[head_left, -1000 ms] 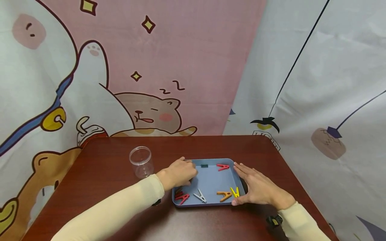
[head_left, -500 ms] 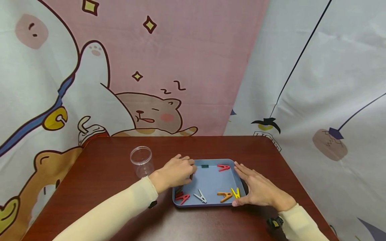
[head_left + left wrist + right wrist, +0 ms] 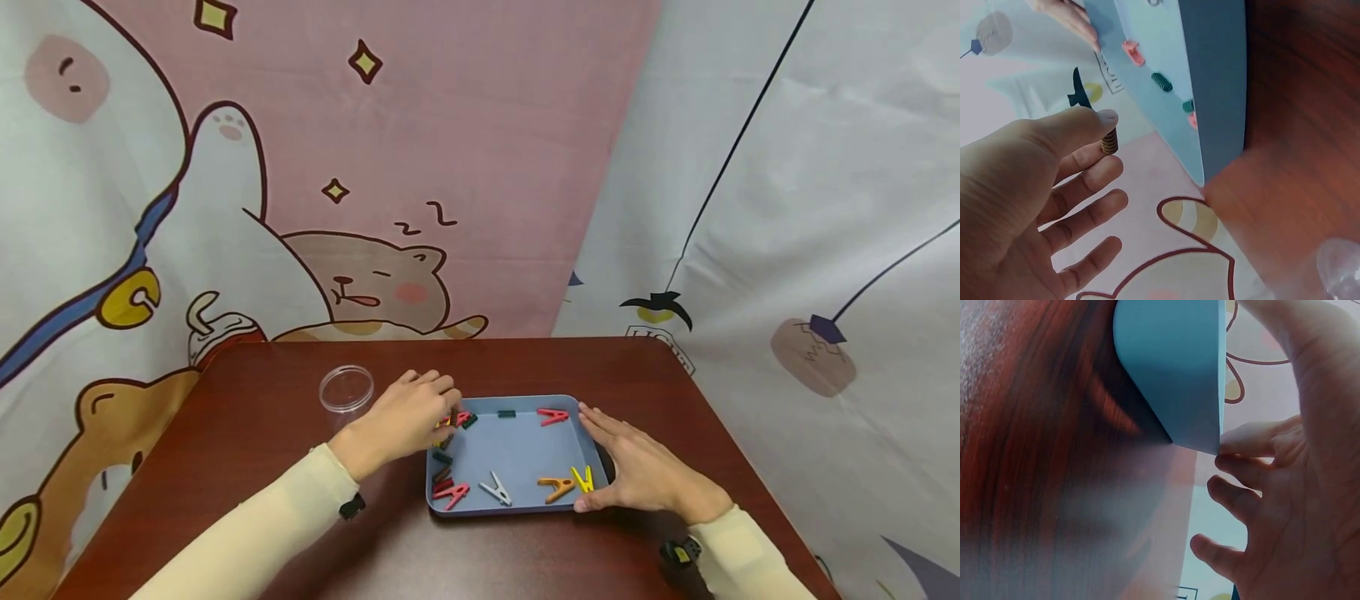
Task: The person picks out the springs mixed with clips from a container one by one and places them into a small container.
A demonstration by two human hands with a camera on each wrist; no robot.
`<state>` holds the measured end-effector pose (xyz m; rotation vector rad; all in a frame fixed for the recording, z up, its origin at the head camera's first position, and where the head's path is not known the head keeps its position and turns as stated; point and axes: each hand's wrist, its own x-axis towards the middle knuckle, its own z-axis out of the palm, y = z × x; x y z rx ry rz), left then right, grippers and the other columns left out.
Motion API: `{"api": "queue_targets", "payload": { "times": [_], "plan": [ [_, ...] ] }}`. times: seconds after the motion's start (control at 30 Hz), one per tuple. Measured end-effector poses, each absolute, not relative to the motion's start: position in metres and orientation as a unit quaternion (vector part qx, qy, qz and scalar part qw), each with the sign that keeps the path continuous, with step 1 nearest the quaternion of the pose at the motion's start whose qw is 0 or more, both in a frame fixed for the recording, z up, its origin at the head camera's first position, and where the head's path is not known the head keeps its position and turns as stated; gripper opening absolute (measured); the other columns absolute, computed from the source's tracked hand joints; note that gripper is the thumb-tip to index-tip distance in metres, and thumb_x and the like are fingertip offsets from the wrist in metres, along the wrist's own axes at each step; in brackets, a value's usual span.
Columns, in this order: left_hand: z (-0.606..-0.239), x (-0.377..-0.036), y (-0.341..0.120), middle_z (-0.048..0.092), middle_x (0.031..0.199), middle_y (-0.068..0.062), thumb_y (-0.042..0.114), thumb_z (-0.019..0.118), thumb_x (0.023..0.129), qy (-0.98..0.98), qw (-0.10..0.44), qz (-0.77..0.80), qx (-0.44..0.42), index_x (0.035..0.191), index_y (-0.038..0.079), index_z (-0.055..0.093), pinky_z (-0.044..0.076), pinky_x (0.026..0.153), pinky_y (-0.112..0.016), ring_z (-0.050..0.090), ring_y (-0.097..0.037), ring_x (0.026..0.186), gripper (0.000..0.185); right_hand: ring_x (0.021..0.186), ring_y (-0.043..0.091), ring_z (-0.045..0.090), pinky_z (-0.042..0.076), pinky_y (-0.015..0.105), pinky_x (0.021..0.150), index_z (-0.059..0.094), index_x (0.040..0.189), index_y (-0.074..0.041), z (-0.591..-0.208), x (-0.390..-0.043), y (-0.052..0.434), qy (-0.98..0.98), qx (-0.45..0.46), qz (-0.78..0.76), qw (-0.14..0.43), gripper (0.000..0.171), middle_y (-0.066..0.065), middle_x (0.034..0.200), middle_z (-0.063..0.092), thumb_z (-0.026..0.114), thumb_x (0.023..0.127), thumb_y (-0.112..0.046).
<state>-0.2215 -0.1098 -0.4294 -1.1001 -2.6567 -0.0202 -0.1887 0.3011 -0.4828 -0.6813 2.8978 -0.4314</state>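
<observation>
From far off, I see the left hand [image 3: 397, 421] pinch a small brown spring [image 3: 1109, 144] near the blue tray [image 3: 517, 454]. The right hand [image 3: 648, 468] touches the tray, fingers straight.

The jar [image 3: 346, 389] stands on the tabletop [image 3: 255, 442], left of the tray [image 3: 517, 454] (which has clips [image 3: 496, 489] and springs [image 3: 507, 414] in it)

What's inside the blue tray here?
In the tray: red, white, orange and yellow clips and small coiled springs. The left grip partly covers the far-left corner, so what lies beneath it can't be fully seen.
</observation>
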Motion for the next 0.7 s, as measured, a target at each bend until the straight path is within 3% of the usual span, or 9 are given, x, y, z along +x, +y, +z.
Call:
{"api": "queue_targets", "payload": {
  "times": [0.3, 0.63, 0.7],
  "plan": [
    [-0.419, -0.219, -0.136, 0.078, 0.113, 0.002, 0.04, 0.1, 0.095, -0.921, 0.162, -0.024, -0.354, 0.118, 0.02, 0.083, 0.06, 0.097, -0.046, 0.072, -0.022, 0.11, 0.034, 0.176, 0.049, 0.037, 0.031, 0.083, 0.135, 0.046, 0.177, -0.002, -0.483, -0.186, 0.302, 0.961, -0.238, -0.126, 0.064, 0.142, 0.015, 0.192, 0.036, 0.086, 0.077, -0.094],
    [-0.411, -0.216, -0.169, 0.078, 0.115, -0.001, 0.033, 0.097, 0.098, -0.927, 0.199, -0.044, -0.316, 0.118, 0.016, 0.082, 0.06, 0.108, -0.058, 0.074, -0.027, 0.113, 0.03, 0.176, 0.045, 0.038, 0.026, 0.083, 0.137, 0.048, 0.177, -0.005, -0.488, -0.168, 0.305, 0.961, -0.263, -0.086, 0.018, 0.124, 0.012, 0.191, 0.039, 0.073, 0.092, -0.092],
    [-0.41, -0.215, -0.177, 0.079, 0.115, -0.001, 0.031, 0.095, 0.099, -0.929, 0.206, -0.048, -0.305, 0.117, 0.016, 0.082, 0.059, 0.109, -0.059, 0.074, -0.028, 0.113, 0.027, 0.178, 0.043, 0.036, 0.007, 0.071, 0.147, 0.047, 0.178, -0.006, -0.49, -0.166, 0.305, 0.961, -0.26, -0.092, 0.018, 0.122, 0.011, 0.191, 0.037, 0.073, 0.094, -0.09]
  ]
}}
